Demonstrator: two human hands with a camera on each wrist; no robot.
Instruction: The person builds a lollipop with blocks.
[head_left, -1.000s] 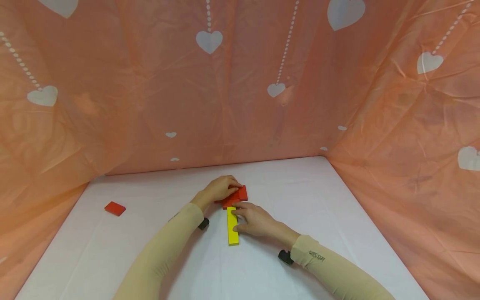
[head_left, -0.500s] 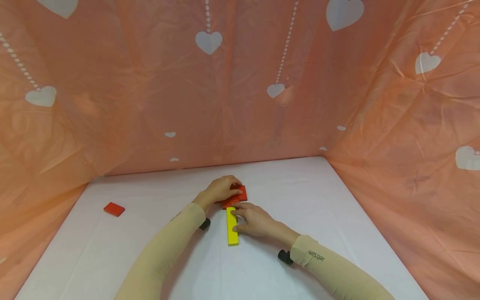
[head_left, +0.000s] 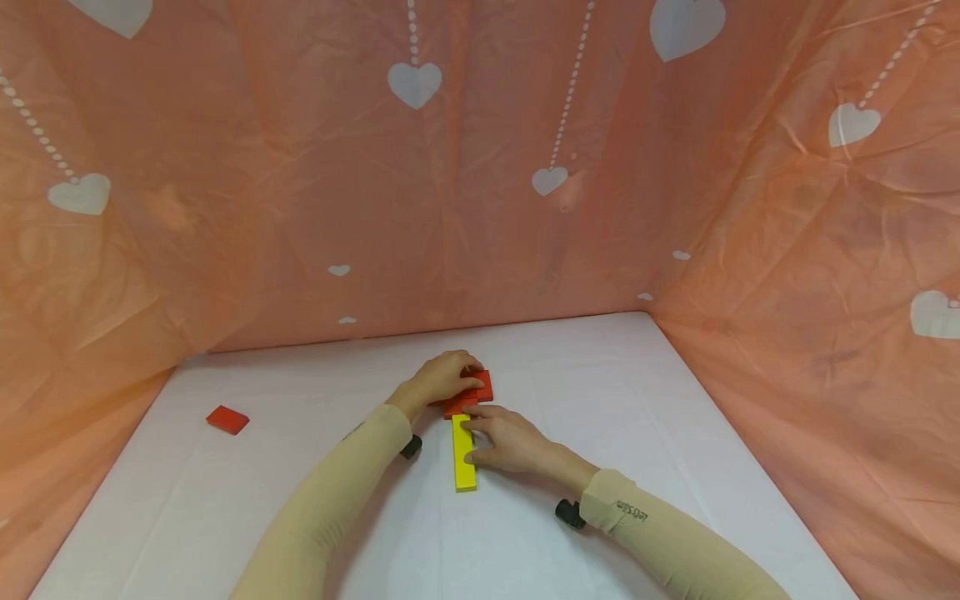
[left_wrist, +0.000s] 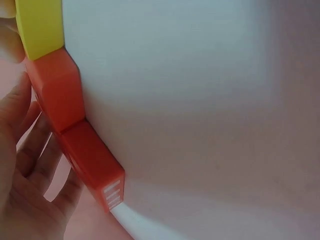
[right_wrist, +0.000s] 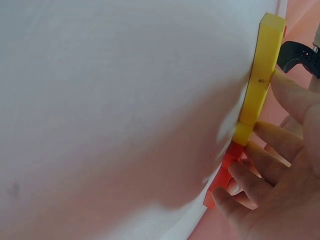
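Note:
A long yellow block lies on the white table, its far end against a group of flat red blocks. My right hand rests along the yellow block's right side, its fingertips spread and fairly straight along the row. In the right wrist view a short yellow piece shows between the long one and the red ones. My left hand arches over the red blocks and partly hides them. In the left wrist view its loosely bent fingers lie beside a red block with white print on its end.
A single red block lies apart at the left of the table. Orange sheeting with white hearts stands behind and on both sides. Small black cameras are strapped at both wrists.

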